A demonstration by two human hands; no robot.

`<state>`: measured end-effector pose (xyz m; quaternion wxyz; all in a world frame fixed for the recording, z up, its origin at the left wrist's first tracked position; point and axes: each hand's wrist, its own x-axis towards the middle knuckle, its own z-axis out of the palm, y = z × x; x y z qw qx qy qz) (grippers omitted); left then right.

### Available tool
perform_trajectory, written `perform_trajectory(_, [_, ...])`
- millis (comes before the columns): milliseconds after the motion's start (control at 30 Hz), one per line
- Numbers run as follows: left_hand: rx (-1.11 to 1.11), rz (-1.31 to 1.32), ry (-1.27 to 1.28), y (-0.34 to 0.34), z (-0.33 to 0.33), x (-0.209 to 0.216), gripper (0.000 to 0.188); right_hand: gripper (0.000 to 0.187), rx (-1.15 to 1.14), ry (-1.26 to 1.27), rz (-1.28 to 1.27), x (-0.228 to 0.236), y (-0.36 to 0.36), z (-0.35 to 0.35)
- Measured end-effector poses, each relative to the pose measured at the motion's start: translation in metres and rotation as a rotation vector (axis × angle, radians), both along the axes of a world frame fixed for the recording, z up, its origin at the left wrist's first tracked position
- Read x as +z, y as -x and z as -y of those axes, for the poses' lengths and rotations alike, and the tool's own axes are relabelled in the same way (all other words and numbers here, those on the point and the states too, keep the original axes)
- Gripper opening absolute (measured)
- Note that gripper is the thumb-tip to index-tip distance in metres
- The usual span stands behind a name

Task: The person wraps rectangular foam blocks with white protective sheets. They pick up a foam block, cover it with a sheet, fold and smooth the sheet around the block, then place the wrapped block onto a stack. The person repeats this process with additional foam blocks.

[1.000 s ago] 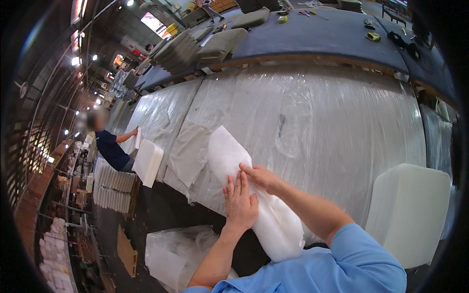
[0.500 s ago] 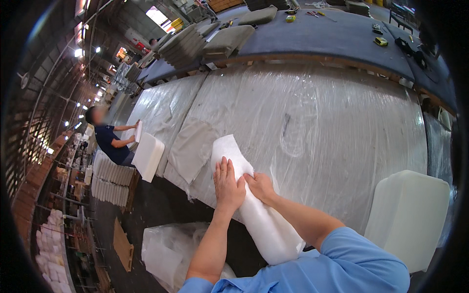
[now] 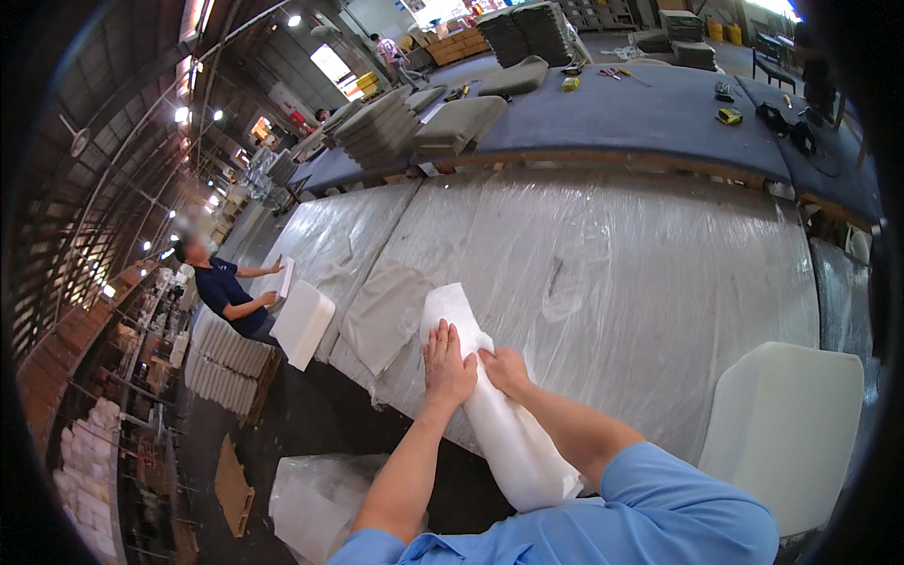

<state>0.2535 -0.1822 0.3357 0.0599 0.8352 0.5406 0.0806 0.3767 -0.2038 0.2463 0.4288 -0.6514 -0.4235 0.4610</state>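
A long white foam roll wrapped in clear plastic (image 3: 490, 414) lies slanted over the near edge of a plastic-covered table (image 3: 659, 273), its lower end against my body. My left hand (image 3: 447, 363) lies flat on top of the roll, fingers spread toward its far end. My right hand (image 3: 507, 370) presses on the roll's right side just beside the left hand, fingers curled onto the plastic. A flat grey fabric piece (image 3: 384, 315) lies on the table to the left of the roll.
A white foam block (image 3: 786, 428) stands at my right. A clear plastic bag (image 3: 315, 499) lies on the dark floor below. At left a person in a dark shirt (image 3: 226, 287) handles a white foam block (image 3: 301, 323) beside stacked cushions (image 3: 226, 363). Grey cushion stacks and tools sit on the blue tables behind.
Both hands have slid along the roll toward its far end and now lie side by side. The roll has turned more upright in the picture, its near end closer to my body.
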Motion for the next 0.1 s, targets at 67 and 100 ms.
perform_trajectory(67, [0.005, 0.0, 0.0, -0.001, 0.0, 0.0, 0.077, 0.055, 0.133, 0.101, -0.177, 0.003, -0.01, -0.006])
perform_trajectory(100, [0.0, 0.001, 0.01, -0.006, 0.0, 0.001, 0.078, 0.056, 0.188, 0.15, -0.261, 0.002, -0.021, -0.012])
